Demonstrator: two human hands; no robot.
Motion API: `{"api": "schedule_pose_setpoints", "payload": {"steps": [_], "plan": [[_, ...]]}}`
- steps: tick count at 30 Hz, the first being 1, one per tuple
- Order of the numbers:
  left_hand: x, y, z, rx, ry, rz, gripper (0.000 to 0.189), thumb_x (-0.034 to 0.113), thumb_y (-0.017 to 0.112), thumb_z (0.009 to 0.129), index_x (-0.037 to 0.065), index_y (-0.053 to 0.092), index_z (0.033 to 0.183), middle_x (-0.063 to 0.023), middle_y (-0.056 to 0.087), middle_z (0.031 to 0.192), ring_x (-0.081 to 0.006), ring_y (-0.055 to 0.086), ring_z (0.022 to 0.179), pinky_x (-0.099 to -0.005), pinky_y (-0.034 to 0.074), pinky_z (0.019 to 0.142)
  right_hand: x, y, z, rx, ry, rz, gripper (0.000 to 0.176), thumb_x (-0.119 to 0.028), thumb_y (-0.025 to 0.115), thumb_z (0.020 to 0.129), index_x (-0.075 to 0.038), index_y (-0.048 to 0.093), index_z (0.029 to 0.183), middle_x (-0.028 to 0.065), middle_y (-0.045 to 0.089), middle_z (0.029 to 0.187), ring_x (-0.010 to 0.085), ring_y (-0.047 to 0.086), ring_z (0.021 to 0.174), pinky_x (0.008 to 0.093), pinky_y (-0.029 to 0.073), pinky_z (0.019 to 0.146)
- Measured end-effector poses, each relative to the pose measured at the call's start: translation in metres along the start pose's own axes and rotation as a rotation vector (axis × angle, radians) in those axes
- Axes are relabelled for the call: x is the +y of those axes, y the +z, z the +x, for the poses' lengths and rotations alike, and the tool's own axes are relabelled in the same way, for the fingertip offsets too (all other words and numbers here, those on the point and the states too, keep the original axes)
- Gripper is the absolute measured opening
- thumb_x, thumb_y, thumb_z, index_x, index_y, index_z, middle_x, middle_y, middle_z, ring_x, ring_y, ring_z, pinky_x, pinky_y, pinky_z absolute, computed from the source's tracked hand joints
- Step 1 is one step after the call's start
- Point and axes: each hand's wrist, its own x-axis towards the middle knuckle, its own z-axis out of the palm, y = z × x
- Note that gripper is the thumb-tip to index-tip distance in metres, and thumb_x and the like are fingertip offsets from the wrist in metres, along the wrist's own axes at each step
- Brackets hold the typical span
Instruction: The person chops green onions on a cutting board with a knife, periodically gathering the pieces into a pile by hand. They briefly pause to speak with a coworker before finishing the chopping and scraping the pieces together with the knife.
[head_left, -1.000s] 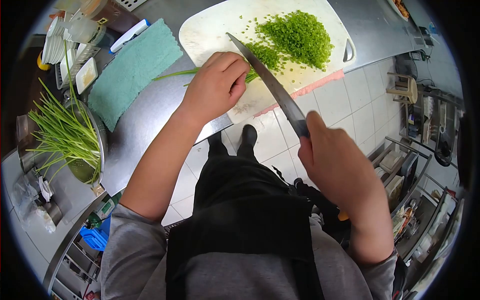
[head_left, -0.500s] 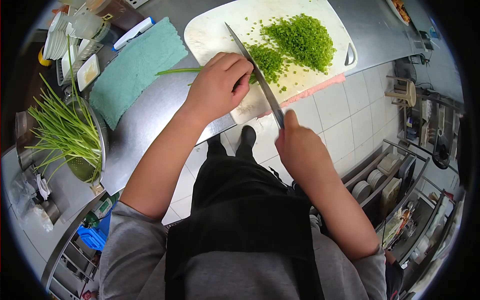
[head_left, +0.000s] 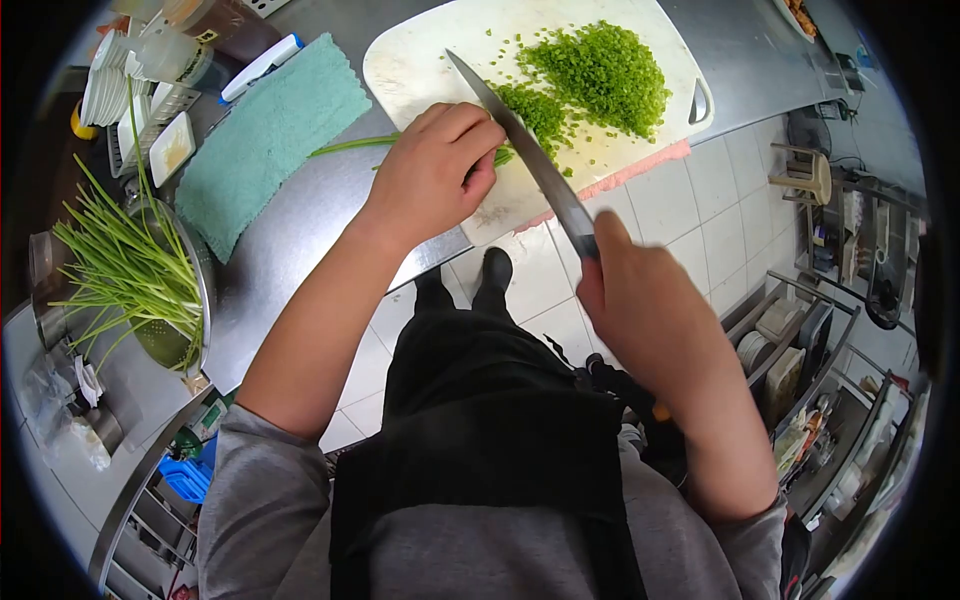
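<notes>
Stands at a steel counter [head_left: 295,220] on a floor [head_left: 670,200] of pale square tiles. Has a white board [head_left: 415,60] at the counter's near edge, with a strip of pink cloth [head_left: 630,172] showing along its near side. Has, to the left, a green cloth [head_left: 275,140] spread on the steel, then a small white dish [head_left: 173,148] and stacked plates [head_left: 103,80]. Includes, well off to the right, a pale stool [head_left: 805,175] and loaded racks [head_left: 800,320].

Bunches a few thin, bright green stalks [head_left: 352,146] on the board, with long ends reaching left past its edge over the counter and cut ends just beside the knife [head_left: 540,168]. Has a large heap [head_left: 605,80] of fine green rings on the board's right part, next to a smaller pile [head_left: 533,112] near the knife, with stray bits around both. Has a fanned-out bunch [head_left: 130,265] of uncut greens in a metal colander [head_left: 165,340] at far left.

Pins the stalks with the left hand [head_left: 435,170], back upward, fingers curled and closed over them. Grips the knife in the right hand [head_left: 650,300], wrapped round the handle beyond the board's near edge. Slants the knife forward and left, close beside the left knuckles. Leaves unclear, from above, whether the edge meets the board.
</notes>
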Motion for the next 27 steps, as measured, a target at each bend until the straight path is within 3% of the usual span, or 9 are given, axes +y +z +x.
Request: {"api": "schedule_pose_setpoints", "payload": {"steps": [4,6,9,11,14,21,23,24,27], "plan": [[0.001,0.001,-0.001,0.028,-0.02,-0.012,0.019,0.0,0.071,0.075,0.005,0.064,0.093,-0.0098,0.064,0.099,-0.0305,0.063,0.092,-0.0382,0.053,0.08,0.006,0.044,0.014,-0.029,0.048,-0.099,0.019,-0.011,0.055,0.094,0.002,0.045,0.104,0.0248,0.067,0.071,0.0425,0.069,0.07,0.0507,0.058,0.061],[0.002,-0.002,-0.001,0.01,-0.031,-0.028,0.02,0.0,0.071,0.074,0.005,0.064,0.092,-0.0098,0.064,0.098,-0.0303,0.063,0.092,-0.0381,0.053,0.08,0.01,0.044,0.028,0.146,-0.043,-0.068,0.019,-0.011,0.055,0.094,0.001,0.045,0.104,0.0251,0.067,0.071,0.0437,0.069,0.069,0.0512,0.057,0.061],[0.002,-0.001,-0.003,0.008,-0.048,-0.029,0.02,0.0,0.071,0.074,0.005,0.064,0.092,-0.0098,0.064,0.099,-0.0301,0.063,0.093,-0.0383,0.053,0.08,0.002,0.003,0.002,0.046,0.01,-0.025,0.018,-0.011,0.056,0.094,0.001,0.045,0.102,0.0261,0.066,0.069,0.0446,0.068,0.069,0.053,0.057,0.06],[0.001,0.001,-0.003,0.015,-0.045,-0.027,0.02,0.0,0.071,0.074,0.005,0.064,0.092,-0.0099,0.064,0.099,-0.0301,0.063,0.093,-0.0384,0.053,0.081,-0.003,0.012,-0.008,-0.023,0.07,0.008,0.018,-0.012,0.056,0.095,0.001,0.045,0.101,0.0271,0.065,0.069,0.0458,0.068,0.07,0.055,0.056,0.061],[0.003,0.0,-0.005,0.008,-0.027,-0.022,0.019,0.0,0.07,0.074,0.005,0.064,0.092,-0.0099,0.064,0.099,-0.0302,0.063,0.093,-0.0384,0.053,0.081,0.005,0.052,0.013,0.065,0.056,-0.119,0.018,-0.012,0.056,0.095,0.0,0.045,0.102,0.022,0.067,0.069,0.0408,0.07,0.067,0.0499,0.058,0.058],[0.002,-0.006,-0.006,0.043,0.001,-0.029,0.02,-0.002,0.071,0.073,0.005,0.063,0.091,-0.0098,0.064,0.099,-0.0301,0.062,0.093,-0.0385,0.053,0.082,0.004,0.038,0.021,0.084,0.021,-0.062,0.021,-0.013,0.056,0.094,0.003,0.048,0.106,0.0223,0.068,0.074,0.0389,0.071,0.071,0.0478,0.058,0.061],[0.001,-0.007,-0.006,0.022,0.012,-0.032,0.02,-0.003,0.071,0.073,0.005,0.063,0.09,-0.0098,0.064,0.1,-0.03,0.062,0.093,-0.0385,0.052,0.082,-0.004,0.006,0.018,0.01,0.017,-0.049,0.021,-0.012,0.056,0.093,0.004,0.049,0.104,0.0243,0.068,0.076,0.0405,0.07,0.074,0.0496,0.058,0.065],[0.001,-0.008,-0.005,0.007,0.018,-0.032,0.02,-0.003,0.071,0.073,0.005,0.063,0.09,-0.0099,0.064,0.1,-0.03,0.062,0.093,-0.0384,0.052,0.082,-0.002,-0.009,0.009,0.014,-0.011,0.054,0.021,-0.013,0.054,0.096,0.004,0.046,0.104,0.0273,0.064,0.071,0.0469,0.065,0.07,0.0557,0.052,0.065],[0.001,-0.009,-0.004,0.0,0.035,0.009,0.02,-0.003,0.071,0.074,0.005,0.063,0.09,-0.0099,0.063,0.101,-0.0298,0.062,0.092,-0.0383,0.052,0.081,-0.006,-0.02,-0.022,-0.011,-0.048,0.015,0.021,-0.014,0.055,0.096,0.003,0.045,0.103,0.0274,0.064,0.071,0.0473,0.065,0.069,0.0558,0.052,0.065]]}}
